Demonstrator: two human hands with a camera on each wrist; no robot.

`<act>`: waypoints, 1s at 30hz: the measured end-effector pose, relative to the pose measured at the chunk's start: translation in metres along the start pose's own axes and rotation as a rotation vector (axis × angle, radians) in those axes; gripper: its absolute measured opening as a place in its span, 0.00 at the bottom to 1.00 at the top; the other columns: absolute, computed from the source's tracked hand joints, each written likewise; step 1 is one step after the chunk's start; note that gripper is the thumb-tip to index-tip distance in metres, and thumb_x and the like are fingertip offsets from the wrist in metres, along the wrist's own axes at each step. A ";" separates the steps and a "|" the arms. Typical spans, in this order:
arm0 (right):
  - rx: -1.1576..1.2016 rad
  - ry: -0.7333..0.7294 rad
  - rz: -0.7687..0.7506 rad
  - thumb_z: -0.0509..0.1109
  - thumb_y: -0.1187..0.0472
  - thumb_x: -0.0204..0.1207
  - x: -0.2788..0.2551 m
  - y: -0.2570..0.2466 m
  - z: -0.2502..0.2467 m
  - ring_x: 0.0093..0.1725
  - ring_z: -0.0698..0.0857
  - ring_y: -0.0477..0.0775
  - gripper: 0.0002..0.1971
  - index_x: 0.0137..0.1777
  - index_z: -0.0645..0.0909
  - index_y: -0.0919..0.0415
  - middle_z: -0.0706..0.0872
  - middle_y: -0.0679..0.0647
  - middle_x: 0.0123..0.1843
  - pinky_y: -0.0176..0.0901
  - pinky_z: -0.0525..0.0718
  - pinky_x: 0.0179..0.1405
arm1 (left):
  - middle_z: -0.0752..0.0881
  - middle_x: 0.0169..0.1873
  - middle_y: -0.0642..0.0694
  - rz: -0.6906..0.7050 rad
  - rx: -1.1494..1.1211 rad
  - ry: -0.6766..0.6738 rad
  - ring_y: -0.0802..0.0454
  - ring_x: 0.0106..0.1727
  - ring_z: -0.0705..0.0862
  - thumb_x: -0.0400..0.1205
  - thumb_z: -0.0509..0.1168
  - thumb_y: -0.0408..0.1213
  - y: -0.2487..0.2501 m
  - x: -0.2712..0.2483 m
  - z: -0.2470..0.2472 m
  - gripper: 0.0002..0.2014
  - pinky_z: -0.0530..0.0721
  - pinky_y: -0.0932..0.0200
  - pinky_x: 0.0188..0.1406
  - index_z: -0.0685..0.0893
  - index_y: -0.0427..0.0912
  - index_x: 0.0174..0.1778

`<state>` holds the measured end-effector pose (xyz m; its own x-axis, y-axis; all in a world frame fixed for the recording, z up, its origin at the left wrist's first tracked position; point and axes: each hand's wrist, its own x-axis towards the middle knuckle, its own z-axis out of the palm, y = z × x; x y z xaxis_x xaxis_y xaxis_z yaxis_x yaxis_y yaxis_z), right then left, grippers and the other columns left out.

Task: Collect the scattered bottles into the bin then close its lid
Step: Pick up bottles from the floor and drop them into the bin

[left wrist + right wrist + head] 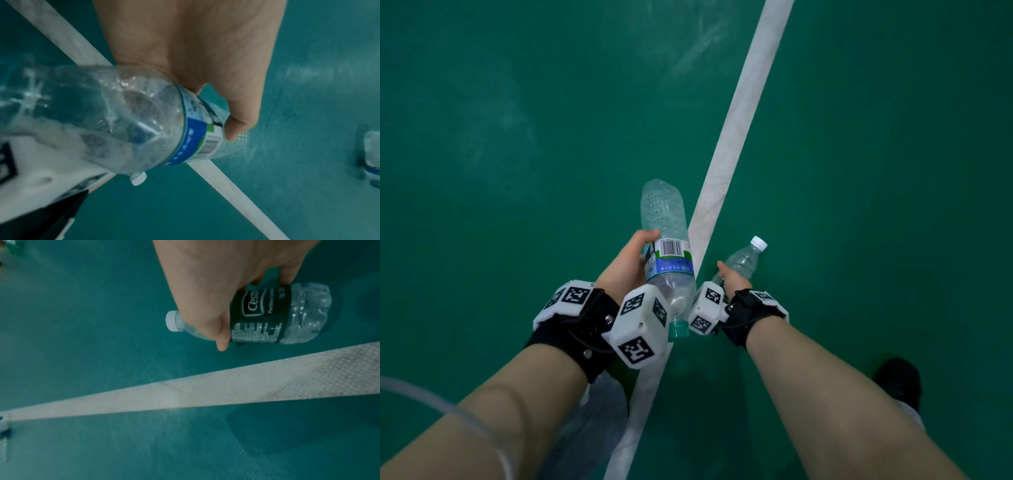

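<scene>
My left hand (631, 262) grips a large clear bottle (666, 236) with a blue and white label and a green cap (677, 329), held above the floor with its base pointing away from me. The left wrist view shows the same large bottle (127, 116) with my thumb (238, 128) across the label. My right hand (732, 279) grips a smaller clear bottle (743, 260) with a white cap (759, 242). In the right wrist view this small bottle (277, 316) has a dark label, and my right hand (216, 301) wraps it close to the floor. No bin is in view.
A green court floor (517, 137) with a white painted line (736, 113) runs between my hands. Another clear bottle with a blue label (372, 157) stands on the floor at the right edge of the left wrist view. My dark shoe (899, 380) is at lower right.
</scene>
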<state>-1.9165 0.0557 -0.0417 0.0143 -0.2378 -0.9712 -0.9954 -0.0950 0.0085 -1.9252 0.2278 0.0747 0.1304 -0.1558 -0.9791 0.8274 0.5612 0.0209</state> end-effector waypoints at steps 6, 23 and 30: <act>0.089 -0.016 -0.193 0.60 0.70 0.82 -0.067 -0.008 -0.038 0.48 0.83 0.59 0.21 0.73 0.75 0.56 0.80 0.60 0.67 0.47 0.85 0.50 | 0.83 0.41 0.39 -0.052 -0.024 0.007 0.44 0.37 0.82 0.78 0.58 0.56 0.006 -0.062 0.034 0.23 0.87 0.56 0.33 0.82 0.37 0.53; 0.503 -0.165 -0.541 0.74 0.45 0.52 -0.571 -0.257 -0.479 0.29 0.82 0.59 0.26 0.47 0.82 0.62 0.84 0.60 0.29 0.50 0.79 0.39 | 0.84 0.34 0.40 0.315 0.466 -0.270 0.46 0.27 0.85 0.77 0.60 0.60 0.112 -0.525 0.533 0.26 0.88 0.56 0.29 0.81 0.36 0.48; 0.579 -0.042 -0.872 0.72 0.51 0.67 -0.734 -0.306 -0.705 0.34 0.83 0.59 0.15 0.45 0.82 0.63 0.85 0.60 0.36 0.52 0.80 0.44 | 0.85 0.36 0.39 0.434 0.765 -0.416 0.45 0.29 0.85 0.78 0.58 0.60 0.087 -0.634 0.762 0.28 0.88 0.53 0.28 0.77 0.37 0.59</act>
<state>-1.5562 -0.4223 0.8366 0.7568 -0.2750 -0.5930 -0.5344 0.2623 -0.8035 -1.5196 -0.2445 0.8516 0.5688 -0.4176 -0.7086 0.7740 -0.0197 0.6329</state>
